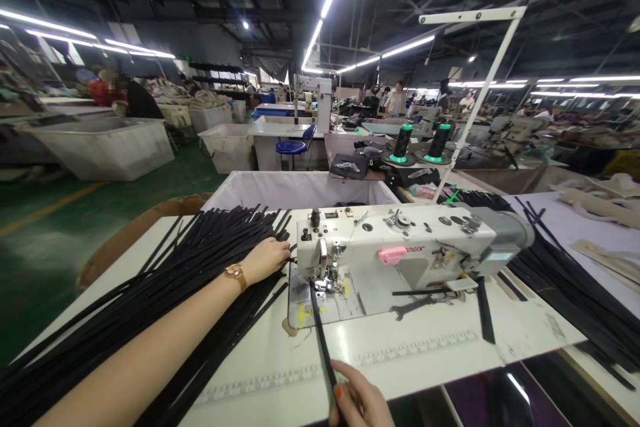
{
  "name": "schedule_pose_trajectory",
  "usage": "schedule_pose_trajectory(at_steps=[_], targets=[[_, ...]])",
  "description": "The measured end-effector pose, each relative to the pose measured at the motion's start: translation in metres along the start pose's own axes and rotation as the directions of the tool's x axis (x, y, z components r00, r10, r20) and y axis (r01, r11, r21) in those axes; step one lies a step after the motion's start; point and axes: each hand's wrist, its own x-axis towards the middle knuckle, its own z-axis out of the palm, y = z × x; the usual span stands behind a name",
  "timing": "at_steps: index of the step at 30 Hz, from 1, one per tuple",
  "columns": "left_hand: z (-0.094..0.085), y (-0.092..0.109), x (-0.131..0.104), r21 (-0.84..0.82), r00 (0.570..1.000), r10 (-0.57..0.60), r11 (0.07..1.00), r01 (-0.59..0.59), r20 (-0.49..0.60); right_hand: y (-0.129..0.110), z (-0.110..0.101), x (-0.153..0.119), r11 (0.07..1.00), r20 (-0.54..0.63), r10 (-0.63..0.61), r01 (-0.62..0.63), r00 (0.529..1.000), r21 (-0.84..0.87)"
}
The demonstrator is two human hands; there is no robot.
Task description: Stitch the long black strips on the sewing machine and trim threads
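Note:
A narrow black strap [323, 337] runs from under the presser foot of a white sewing machine [390, 247] toward me. My right hand [361, 399] is closed on its near end, pinching it between thumb and fingers at the table's front. My left hand [267, 259], with a watch on the wrist, reaches over a big bundle of black straps [165, 293] to the left side of the machine head. Its fingers are bent together by the needle area; what they hold, if anything, is hidden.
A wrench [417, 305] lies by the machine base. More black straps [560, 280] lie at right. Behind stand a white-lined bin [300, 188], two black thread cones [401, 143] and a thread stand [483, 100]. Other people are at work farther off.

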Motion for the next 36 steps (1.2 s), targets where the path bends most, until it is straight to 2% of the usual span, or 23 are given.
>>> schedule_pose_trajectory(at_steps=[3, 5, 7, 9, 10, 12, 15, 20, 28, 30, 32, 33, 34, 35, 36], targets=[[-0.013, 0.013, -0.031, 0.025, 0.998, -0.011, 1.000, 0.009, 0.055, -0.033, -0.012, 0.006, 0.960, -0.179, -0.158, 0.109, 0.971, -0.259], [-0.014, 0.027, -0.049, 0.019, 0.995, -0.052, 0.999, 0.051, 0.080, -0.055, -0.009, 0.015, 0.962, -0.192, -0.161, 0.110, 0.968, -0.249], [-0.010, 0.039, -0.063, 0.003, 0.990, -0.117, 0.993, 0.117, 0.080, -0.070, 0.005, 0.030, 0.997, -0.036, -0.078, 0.077, 0.996, -0.032], [-0.005, 0.047, -0.071, -0.014, 0.981, -0.182, 0.983, 0.183, 0.067, -0.077, 0.026, 0.052, 0.955, 0.153, 0.073, -0.113, 0.986, 0.275], [-0.003, 0.050, -0.073, -0.020, 0.976, -0.208, 0.977, 0.210, 0.061, -0.078, 0.037, 0.064, 0.886, 0.216, 0.142, -0.222, 0.966, 0.407], [-0.001, 0.052, -0.075, -0.031, 0.969, -0.239, 0.970, 0.241, 0.057, -0.076, 0.056, 0.088, 0.798, 0.273, 0.194, -0.314, 0.942, 0.514], [-0.001, 0.051, -0.075, -0.035, 0.964, -0.259, 0.964, 0.262, 0.061, -0.072, 0.072, 0.119, 0.729, 0.312, 0.211, -0.362, 0.926, 0.581], [-0.001, 0.048, -0.075, -0.041, 0.963, -0.261, 0.964, 0.264, 0.060, -0.069, 0.079, 0.149, 0.651, 0.334, 0.231, -0.400, 0.914, 0.645], [-0.004, 0.053, -0.076, -0.024, 0.976, -0.213, 0.977, 0.214, 0.046, -0.068, 0.082, 0.160, 0.652, 0.269, 0.210, -0.339, 0.940, 0.678], [-0.013, 0.052, -0.083, -0.065, 0.981, -0.194, 0.979, 0.194, 0.004, -0.068, 0.083, 0.155, 0.663, 0.229, 0.192, -0.298, 0.954, 0.686], [-0.029, 0.047, -0.101, -0.148, 0.973, -0.201, 0.972, 0.184, -0.112, -0.068, 0.085, 0.146, 0.665, 0.197, 0.169, -0.259, 0.966, 0.700], [-0.041, 0.043, -0.115, -0.197, 0.951, -0.227, 0.963, 0.186, -0.209, -0.069, 0.086, 0.141, 0.662, 0.188, 0.159, -0.246, 0.969, 0.708], [-0.055, 0.040, -0.133, -0.239, 0.903, -0.275, 0.950, 0.202, -0.331, -0.069, 0.087, 0.135, 0.659, 0.188, 0.150, -0.240, 0.971, 0.713], [-0.071, 0.037, -0.154, -0.273, 0.822, -0.339, 0.934, 0.232, -0.459, -0.069, 0.089, 0.129, 0.656, 0.195, 0.143, -0.241, 0.970, 0.716], [-0.088, 0.037, -0.179, -0.280, 0.695, -0.402, 0.915, 0.290, -0.596, -0.069, 0.090, 0.121, 0.655, 0.209, 0.138, -0.247, 0.968, 0.714]])
